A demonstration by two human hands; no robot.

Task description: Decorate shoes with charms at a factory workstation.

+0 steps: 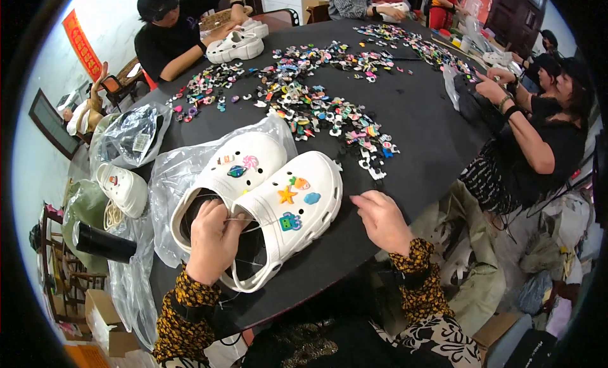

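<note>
head view, looking down on a dark round table; landmark is the right white clog, lying near the table's near edge, toe pointing away, with a star, a fish-like piece and other coloured charms pushed into its top; left hand sits on the heel end of that clog, fingers curled narrow and pinched, seemingly on a thin thread or wire that runs across the opening, hard to be sure; right hand is just right of the clog, resting on the table, fingers loosely bent and close together, holding nothing that can be made out; a second white clog lies touching the landmark clog on its left, also with charms; both rest on a clear plastic bag; beyond the clog, a wide scatter of small coloured charms spreads over the table; far left of the clog, off the table edge, another white shoe lies on bags; far beyond the clog, a person in black handles another white pair; right of the clog, a person's arm reaches over the table
</note>
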